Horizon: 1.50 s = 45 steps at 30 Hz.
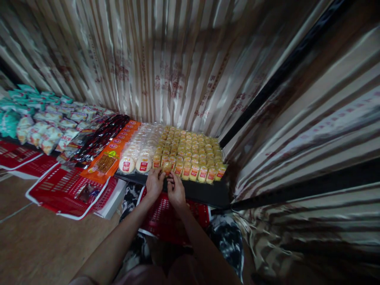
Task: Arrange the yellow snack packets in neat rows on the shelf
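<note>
Both hands meet at the front edge of a black shelf (204,192). Between their fingertips is a small yellow-wrapped snack cake (167,168). My left hand (154,183) pinches its left side, and my right hand (176,189) touches its right side with curled fingers. Directly behind stand tight rows of similar yellow snack packets (190,154) with red and orange labels. To the left of them lie rows of round white wrapped crackers (144,164) with red labels.
An orange snack bag (111,152), dark shiny packets (102,132) and white and teal packets (47,122) continue leftward. Red baskets (63,190) sit below the shelf; another red basket (166,217) is between my knees. Striped plastic sheeting (178,59) hangs behind, with a dark pole (267,91) at right.
</note>
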Tool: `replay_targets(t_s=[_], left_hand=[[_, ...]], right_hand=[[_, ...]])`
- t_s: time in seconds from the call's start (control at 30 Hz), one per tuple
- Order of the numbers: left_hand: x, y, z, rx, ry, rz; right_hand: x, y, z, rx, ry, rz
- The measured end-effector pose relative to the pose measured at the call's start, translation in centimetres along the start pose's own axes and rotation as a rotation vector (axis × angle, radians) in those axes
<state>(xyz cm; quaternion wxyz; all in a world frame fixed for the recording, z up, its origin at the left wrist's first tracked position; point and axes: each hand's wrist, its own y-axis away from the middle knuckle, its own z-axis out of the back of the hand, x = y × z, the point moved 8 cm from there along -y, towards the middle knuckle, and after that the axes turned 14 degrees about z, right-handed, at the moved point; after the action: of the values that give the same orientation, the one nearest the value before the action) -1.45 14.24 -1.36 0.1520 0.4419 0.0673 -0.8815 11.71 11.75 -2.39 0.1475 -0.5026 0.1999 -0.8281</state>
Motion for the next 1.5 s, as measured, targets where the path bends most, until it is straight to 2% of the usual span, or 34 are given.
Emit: replay_targets(t_s=[0.27, 0.43, 0.7, 0.97, 1.07, 1.2, 1.5], left_hand=[[0.5, -0.9, -0.8, -0.010, 0.013, 0.046], [0.6, -1.2, -0.9, -0.005, 0.017, 0.050], [0.7, -1.2, -1.1, -0.010, 0.162, 0.068], [0.8, -0.8, -0.3, -0.082, 0.126, 0.085], [0.3, -0.4, -0.2, -0.114, 0.073, 0.019], [-0.7, 0.2, -0.5, -0.096, 0.008, -0.117], [-1.4, 0.2, -0.1, -0.124, -0.104, -0.212]], right_hand=[[0.5, 0.2, -0.2, 0.033, 0.006, 0.053], [0.0, 0.3, -0.2, 0.021, 0.059, 0.036], [-0.4, 0.2, 0.3, -0.026, 0.016, 0.019], [-0.3, 0.2, 0.2, -0.017, 0.035, 0.026], [-0.1, 0.2, 0.2, -0.007, 0.063, 0.031], [0.2, 0.1, 0.1, 0.037, 0.089, 0.041], [1.2, -0.2, -0.4, 0.137, 0.176, 0.123]])
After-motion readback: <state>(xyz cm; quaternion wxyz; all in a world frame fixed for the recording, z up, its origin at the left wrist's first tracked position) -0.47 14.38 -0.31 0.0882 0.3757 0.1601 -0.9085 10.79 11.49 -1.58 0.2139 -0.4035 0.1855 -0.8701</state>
